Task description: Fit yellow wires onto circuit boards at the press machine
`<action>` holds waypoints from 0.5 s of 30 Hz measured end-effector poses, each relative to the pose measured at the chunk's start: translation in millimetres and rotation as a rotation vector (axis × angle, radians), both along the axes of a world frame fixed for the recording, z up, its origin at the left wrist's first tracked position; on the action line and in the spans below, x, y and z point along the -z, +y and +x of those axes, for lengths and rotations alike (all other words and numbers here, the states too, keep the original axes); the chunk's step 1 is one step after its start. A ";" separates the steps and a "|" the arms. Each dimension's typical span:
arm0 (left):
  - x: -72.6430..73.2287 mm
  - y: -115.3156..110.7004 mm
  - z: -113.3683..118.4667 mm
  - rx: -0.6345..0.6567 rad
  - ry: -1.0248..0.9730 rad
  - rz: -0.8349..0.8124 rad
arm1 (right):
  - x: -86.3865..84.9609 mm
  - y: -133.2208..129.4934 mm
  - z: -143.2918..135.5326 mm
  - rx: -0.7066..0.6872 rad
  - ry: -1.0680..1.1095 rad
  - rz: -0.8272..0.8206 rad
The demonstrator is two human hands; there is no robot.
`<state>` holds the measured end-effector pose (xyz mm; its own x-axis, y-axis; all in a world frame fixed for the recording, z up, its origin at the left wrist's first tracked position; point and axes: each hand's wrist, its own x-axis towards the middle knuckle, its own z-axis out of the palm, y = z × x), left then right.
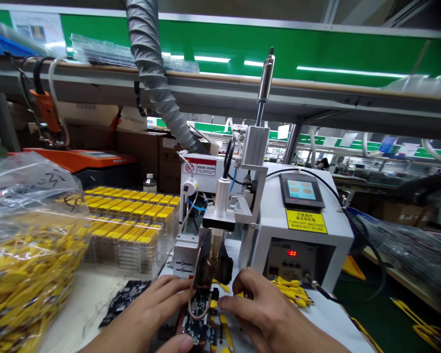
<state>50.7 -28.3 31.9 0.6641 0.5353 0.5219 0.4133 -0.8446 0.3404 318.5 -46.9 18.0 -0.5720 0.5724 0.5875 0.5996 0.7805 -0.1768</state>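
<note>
A dark circuit board [195, 324] lies under the machine's vertical head [216, 245], with a thin looped tube in front of it. My left hand [158, 306] rests along the board's left side, thumb at its near edge and fingers reaching toward the head; the fingers are partly apart. On the right side, my right hand [259, 306] has its index finger and thumb bent toward a yellow part [213, 304] at the board's edge. Whether those fingertips grip it is hard to make out. Other dark boards [123, 299] lie left of my left hand.
A clear bag of yellow pieces [33, 264] stands at the left, beside stacked clear trays of yellow parts [128, 215]. Yellow cables [292, 290] lie right of the head, before the control box [305, 220]. A grey hose [152, 73] hangs above.
</note>
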 end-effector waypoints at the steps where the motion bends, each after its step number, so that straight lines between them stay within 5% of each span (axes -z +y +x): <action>1: -0.5 0.1 0.4 0.004 0.000 -0.002 | -0.8 -0.2 -0.1 -0.003 0.001 -0.002; 15: -2.0 -1.5 -1.7 0.001 0.014 -0.015 | 8.4 -0.2 -8.0 0.012 0.085 0.071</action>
